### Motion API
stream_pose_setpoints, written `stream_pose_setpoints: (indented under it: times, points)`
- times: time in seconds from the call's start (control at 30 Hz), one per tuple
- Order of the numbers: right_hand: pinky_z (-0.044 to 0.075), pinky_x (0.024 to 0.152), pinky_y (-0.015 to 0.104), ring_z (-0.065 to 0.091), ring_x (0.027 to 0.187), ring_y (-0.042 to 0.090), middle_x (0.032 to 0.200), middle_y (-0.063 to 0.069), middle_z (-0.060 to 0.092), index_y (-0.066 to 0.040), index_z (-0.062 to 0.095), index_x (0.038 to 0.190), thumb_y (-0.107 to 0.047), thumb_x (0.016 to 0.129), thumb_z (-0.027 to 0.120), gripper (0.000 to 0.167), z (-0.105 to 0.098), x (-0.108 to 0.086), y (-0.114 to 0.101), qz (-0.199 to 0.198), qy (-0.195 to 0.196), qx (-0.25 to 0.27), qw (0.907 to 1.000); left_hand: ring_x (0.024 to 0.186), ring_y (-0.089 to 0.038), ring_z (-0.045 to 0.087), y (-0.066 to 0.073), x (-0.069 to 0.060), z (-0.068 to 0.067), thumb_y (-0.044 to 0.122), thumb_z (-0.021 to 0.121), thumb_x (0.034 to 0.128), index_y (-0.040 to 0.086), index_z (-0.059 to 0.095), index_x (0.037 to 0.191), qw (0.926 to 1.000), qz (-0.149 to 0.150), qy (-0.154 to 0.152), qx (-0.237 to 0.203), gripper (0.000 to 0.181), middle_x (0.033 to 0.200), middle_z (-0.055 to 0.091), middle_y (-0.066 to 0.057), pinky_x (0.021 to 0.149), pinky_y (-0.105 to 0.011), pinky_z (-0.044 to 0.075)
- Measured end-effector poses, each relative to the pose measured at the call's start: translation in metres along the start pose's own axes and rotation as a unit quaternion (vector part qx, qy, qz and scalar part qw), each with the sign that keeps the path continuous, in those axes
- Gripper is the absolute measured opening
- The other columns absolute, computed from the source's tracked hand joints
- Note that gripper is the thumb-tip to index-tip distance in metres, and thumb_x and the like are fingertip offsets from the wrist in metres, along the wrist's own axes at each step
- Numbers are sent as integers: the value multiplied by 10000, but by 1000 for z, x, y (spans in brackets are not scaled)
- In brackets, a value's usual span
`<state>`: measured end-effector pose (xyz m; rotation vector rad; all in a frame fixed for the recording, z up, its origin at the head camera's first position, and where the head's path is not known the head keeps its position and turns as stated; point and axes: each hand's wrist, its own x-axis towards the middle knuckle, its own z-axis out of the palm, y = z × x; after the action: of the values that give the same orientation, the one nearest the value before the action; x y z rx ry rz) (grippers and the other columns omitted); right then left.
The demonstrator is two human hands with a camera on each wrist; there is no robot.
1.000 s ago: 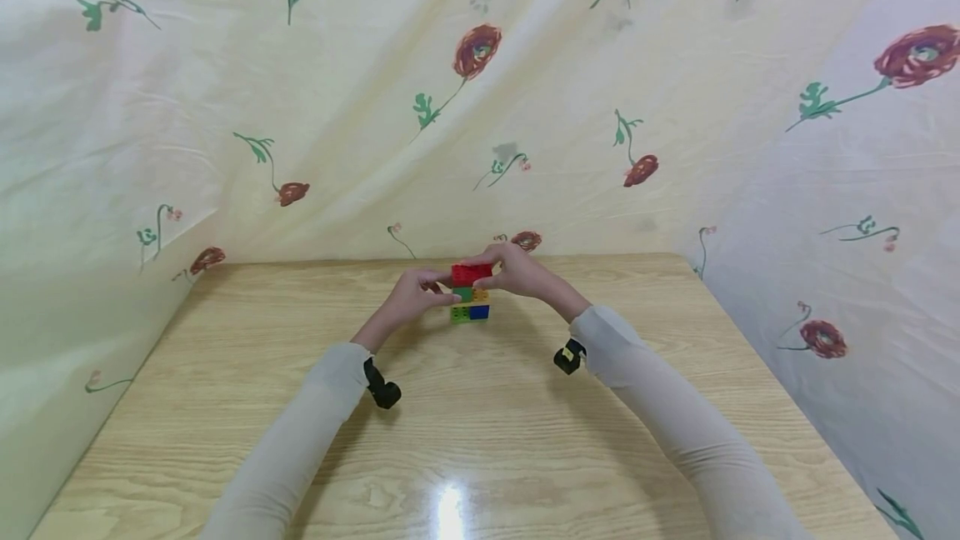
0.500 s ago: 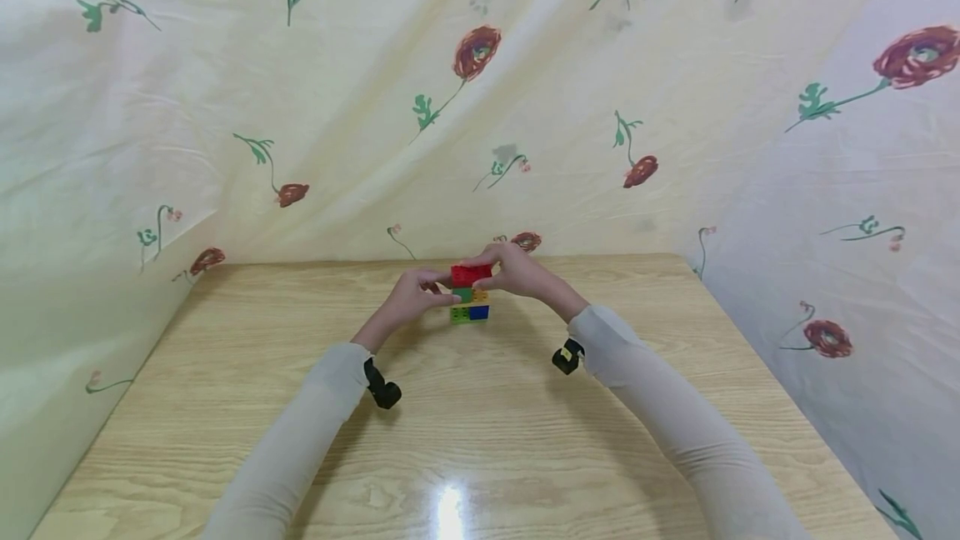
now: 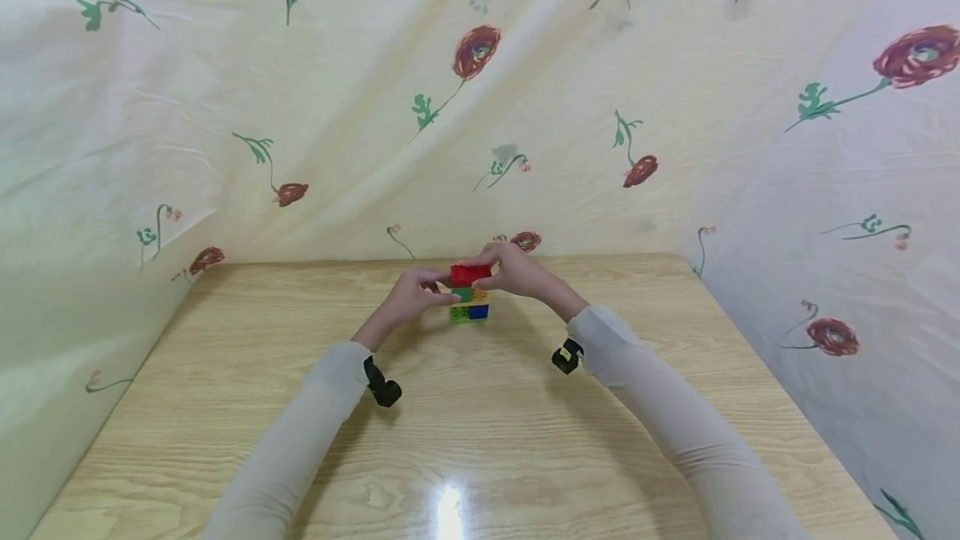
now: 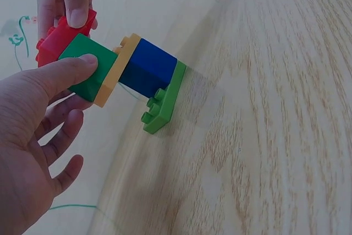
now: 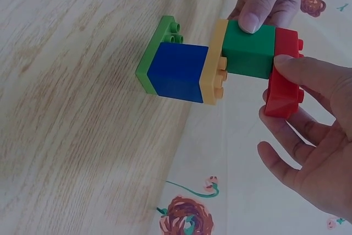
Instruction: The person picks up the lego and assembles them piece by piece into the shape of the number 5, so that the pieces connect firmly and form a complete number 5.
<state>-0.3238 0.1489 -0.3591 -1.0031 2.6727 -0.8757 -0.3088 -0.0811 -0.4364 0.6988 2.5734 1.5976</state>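
Note:
A stack of toy building bricks stands on the wooden table. At its base lies a flat light green brick [image 4: 162, 104], with a blue brick [image 5: 179, 71] on one half of it. Over the blue sits a flat yellow brick [image 5: 211, 64], then a green brick [image 5: 249, 49] on the yellow one's other half. A red brick [image 3: 470, 275] tops the stack. My left hand [image 3: 415, 293] pinches the green brick, its thumb on the near face. My right hand [image 3: 517, 270] grips the red brick between thumb and fingers.
The wooden table [image 3: 465, 407] carries the stack near its back edge. A flowered cloth [image 3: 360, 107] hangs behind the table and along its sides. Each wrist wears a black camera, one on the left [image 3: 384, 386] and one on the right [image 3: 567, 356].

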Motion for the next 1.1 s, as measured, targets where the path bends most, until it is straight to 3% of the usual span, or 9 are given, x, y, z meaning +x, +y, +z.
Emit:
stream_pose_setpoints:
  times: [0.4, 0.87, 1.1]
  points:
    - [507, 814, 296, 580, 967, 211, 1111, 113, 704, -109, 678, 1339, -118, 922, 758, 424, 1, 0, 0, 12, 8, 71, 10000, 947, -227, 631, 3, -1, -2, 159, 795, 896, 77, 745, 1232, 10000, 48, -30, 0, 350, 1149, 753, -115, 820, -285, 514]
    - [499, 839, 313, 579, 1013, 210, 1159, 101, 704, -122, 675, 1349, -125, 932, 745, 423, 4, -4, -1, 94, 80, 99, 9999, 1045, -337, 637, -1, -3, -1, 167, 791, 902, 69, 739, 1242, 9998, 173, -39, -97, 357, 1158, 753, -144, 802, -272, 496]
    - [507, 961, 499, 583, 1072, 232, 1225, 104, 710, -107, 672, 1350, -123, 938, 735, 417, 6, -5, 3, -50, 166, 183, 9997, 1064, -395, 639, -2, -2, 0, 132, 786, 902, 11, 715, 1256, 9996, 256, -25, -126, 381, 1180, 733, -214, 798, -274, 487]
